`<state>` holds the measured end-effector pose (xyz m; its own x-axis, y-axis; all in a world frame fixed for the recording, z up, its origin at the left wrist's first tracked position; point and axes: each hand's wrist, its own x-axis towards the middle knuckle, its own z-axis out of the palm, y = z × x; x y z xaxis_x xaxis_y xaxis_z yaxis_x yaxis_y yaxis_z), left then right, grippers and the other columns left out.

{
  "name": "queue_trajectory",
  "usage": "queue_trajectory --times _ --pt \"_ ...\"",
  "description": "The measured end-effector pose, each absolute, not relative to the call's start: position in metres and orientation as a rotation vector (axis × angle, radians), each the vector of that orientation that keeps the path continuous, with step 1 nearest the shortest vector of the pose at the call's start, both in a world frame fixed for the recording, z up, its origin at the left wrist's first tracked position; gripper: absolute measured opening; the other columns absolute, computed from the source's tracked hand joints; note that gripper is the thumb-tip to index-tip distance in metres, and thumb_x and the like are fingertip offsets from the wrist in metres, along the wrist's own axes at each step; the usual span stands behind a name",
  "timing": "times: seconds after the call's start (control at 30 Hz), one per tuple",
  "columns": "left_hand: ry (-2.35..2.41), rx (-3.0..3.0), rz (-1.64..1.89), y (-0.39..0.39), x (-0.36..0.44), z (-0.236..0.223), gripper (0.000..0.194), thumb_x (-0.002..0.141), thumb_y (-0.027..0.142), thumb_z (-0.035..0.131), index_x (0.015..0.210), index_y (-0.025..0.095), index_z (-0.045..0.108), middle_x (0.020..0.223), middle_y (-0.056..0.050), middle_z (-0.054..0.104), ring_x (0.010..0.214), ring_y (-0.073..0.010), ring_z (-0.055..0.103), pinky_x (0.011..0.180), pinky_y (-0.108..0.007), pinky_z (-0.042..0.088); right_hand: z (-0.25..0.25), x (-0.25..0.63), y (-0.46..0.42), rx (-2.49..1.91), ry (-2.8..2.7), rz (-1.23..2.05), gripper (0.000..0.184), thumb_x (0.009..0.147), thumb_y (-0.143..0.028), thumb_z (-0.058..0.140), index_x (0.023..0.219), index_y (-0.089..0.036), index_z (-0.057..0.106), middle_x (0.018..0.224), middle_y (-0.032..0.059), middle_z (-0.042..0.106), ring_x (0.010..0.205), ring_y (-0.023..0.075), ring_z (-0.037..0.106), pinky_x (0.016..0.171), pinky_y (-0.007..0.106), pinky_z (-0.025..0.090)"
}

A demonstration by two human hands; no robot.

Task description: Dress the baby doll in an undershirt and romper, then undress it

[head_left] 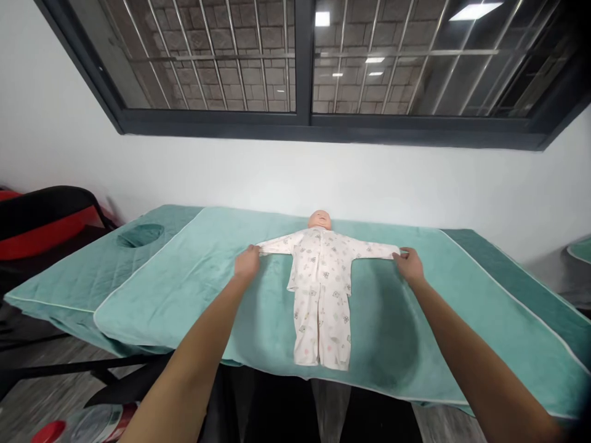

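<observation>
Your left hand (247,261) and right hand (409,266) pinch the cuffs of the white patterned fabric top (321,258), sleeves already outstretched, matching trousers (322,326) straight, with the pink-skinned plastic doll (320,219) headed toward the green-covered bed's (184,307) far edge.

Two hands (247,263) (409,266) — one doll (319,219), one top (322,258), one pair of trousers (305,326) — two window panes (203,55) (415,61), one red-lidded container (95,424).
</observation>
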<state>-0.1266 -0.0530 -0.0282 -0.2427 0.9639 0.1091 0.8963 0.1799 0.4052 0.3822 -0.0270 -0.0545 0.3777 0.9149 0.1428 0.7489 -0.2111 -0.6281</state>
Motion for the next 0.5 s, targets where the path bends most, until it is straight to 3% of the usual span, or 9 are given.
queue_trajectory --times 0.13,0.27,0.33,0.4,0.43,0.5 --pt "2.282 1.775 0.619 -0.084 -0.138 -0.018 0.039 0.093 0.021 0.04 0.126 0.012 0.058 0.12 -0.017 0.06 0.111 -0.0288 0.059 0.094 -0.04 0.046 -0.047 0.378 -0.063 -1.991 -1.478 0.35 0.044 0.086 -0.039 0.057 0.122 -0.014 0.054 0.104 0.0115 0.066 0.092 0.0234 0.061 0.084 0.035 0.045" --pt "1.981 1.872 0.64 -0.176 -0.103 -0.032 0.036 0.093 0.037 0.049 0.121 0.019 0.062 0.102 -0.006 0.065 0.091 -0.0192 0.063 0.087 -0.03 0.051 -0.063 0.322 -0.177 -1.585 -1.781 0.638 0.035 0.09 -0.044 0.054 0.114 -0.019 0.055 0.103 0.0089 0.064 0.088 0.0218 0.062 0.08 0.035 0.049" --pt "1.533 1.926 0.677 -0.229 -0.071 -0.047 0.049 0.09 0.042 0.056 0.136 0.026 0.053 0.104 -0.004 0.064 0.089 -0.019 0.063 0.083 -0.032 0.052 -0.075 0.284 -0.238 -1.366 -1.975 0.803 0.039 0.087 -0.044 0.062 0.118 -0.023 0.054 0.108 0.0076 0.063 0.095 0.023 0.062 0.083 0.037 0.051" --pt "1.387 2.005 0.642 -0.269 -0.037 -0.061 0.072 0.083 0.043 0.065 0.149 0.036 0.036 0.118 -0.004 0.059 0.097 -0.0209 0.062 0.086 -0.033 0.052 -0.086 0.249 -0.281 -1.27 -2.018 0.778 0.048 0.083 -0.041 0.069 0.126 -0.026 0.052 0.121 0.0094 0.059 0.103 0.0251 0.061 0.092 0.042 0.049" --pt "1.418 2.07 0.622 -0.282 -0.022 -0.068 0.076 0.083 0.043 0.066 0.151 0.038 0.032 0.127 -0.006 0.055 0.105 -0.0237 0.061 0.088 -0.035 0.052 -0.091 0.234 -0.293 -1.276 -1.974 0.748 0.045 0.084 -0.039 0.068 0.124 -0.027 0.053 0.121 0.0096 0.059 0.103 0.0256 0.061 0.091 0.043 0.05" --pt "1.571 2.162 0.594 -0.295 0.001 -0.077 0.065 0.089 0.034 0.057 0.15 0.037 0.034 0.127 -0.008 0.053 0.102 -0.0243 0.063 0.084 -0.036 0.053 -0.098 0.211 -0.304 -1.299 -1.849 0.728 0.027 0.089 -0.036 0.06 0.113 -0.025 0.057 0.106 0.008 0.062 0.092 0.024 0.062 0.082 0.04 0.052"
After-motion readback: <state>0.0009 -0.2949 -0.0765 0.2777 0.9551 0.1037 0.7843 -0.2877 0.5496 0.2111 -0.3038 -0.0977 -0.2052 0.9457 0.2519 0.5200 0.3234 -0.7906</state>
